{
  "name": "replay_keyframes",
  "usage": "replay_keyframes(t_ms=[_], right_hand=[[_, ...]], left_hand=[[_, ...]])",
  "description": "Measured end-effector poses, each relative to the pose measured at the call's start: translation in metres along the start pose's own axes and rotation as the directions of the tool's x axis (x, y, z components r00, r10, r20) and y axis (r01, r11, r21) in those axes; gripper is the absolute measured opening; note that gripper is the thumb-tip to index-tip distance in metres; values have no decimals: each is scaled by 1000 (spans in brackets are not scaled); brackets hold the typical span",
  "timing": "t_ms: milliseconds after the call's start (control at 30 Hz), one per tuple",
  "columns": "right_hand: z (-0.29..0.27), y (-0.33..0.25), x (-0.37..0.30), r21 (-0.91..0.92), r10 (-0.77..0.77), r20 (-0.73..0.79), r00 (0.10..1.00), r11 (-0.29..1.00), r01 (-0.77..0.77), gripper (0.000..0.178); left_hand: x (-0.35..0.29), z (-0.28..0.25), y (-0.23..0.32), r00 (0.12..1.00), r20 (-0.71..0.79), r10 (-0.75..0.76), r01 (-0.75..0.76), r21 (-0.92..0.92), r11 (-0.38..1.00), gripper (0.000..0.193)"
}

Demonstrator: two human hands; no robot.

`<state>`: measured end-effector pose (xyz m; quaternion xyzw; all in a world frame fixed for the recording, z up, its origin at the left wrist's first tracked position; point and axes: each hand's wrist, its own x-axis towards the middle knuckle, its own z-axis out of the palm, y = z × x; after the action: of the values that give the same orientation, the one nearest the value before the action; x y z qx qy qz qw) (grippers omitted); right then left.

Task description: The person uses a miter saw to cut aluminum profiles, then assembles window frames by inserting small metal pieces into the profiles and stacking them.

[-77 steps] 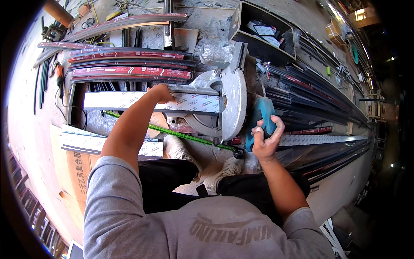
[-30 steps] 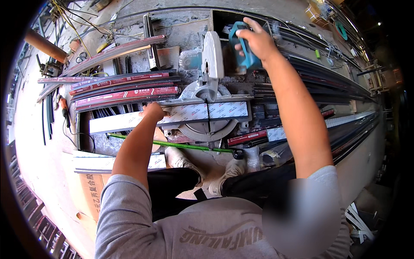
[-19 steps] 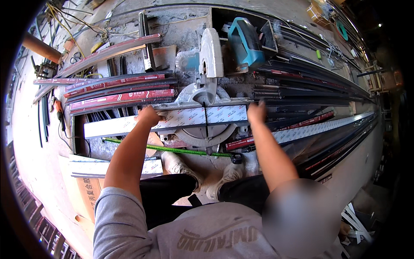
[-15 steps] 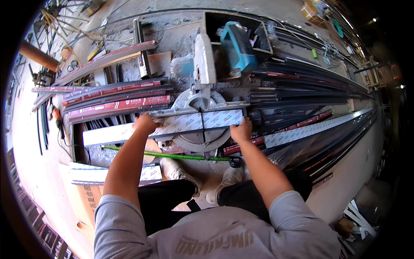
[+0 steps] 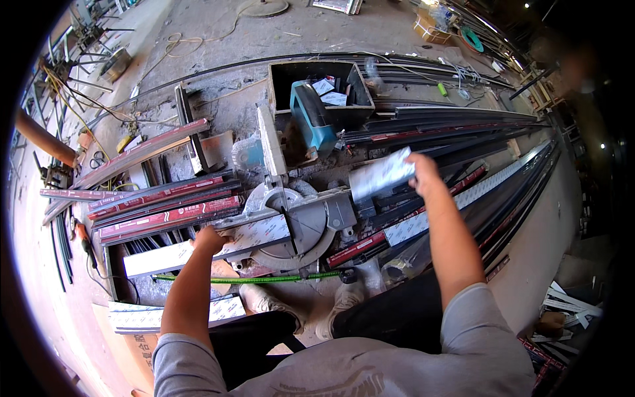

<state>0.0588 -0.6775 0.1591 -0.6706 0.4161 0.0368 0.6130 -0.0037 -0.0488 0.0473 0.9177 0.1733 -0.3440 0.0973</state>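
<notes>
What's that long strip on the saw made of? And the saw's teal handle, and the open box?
Long strip: maybe metal, its straight dark edge showing under smooth, white printed film. Teal handle: likely hard plastic, evenly coloured and smoothly rounded. Open box: perhaps wood, dull and dark with flat, board-like walls; unclear.

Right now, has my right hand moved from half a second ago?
Yes, the right hand moved rightward, away from the saw base, carrying the short white-faced piece.
</notes>
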Motion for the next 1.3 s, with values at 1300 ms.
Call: replay_keyframes(t_ms=[1300], right_hand=[[-196, 131, -110, -582, 83, 208, 975, 811, 55, 14]], left_hand=[[-236, 120, -320, 986, 103, 132, -146, 139, 980, 80]])
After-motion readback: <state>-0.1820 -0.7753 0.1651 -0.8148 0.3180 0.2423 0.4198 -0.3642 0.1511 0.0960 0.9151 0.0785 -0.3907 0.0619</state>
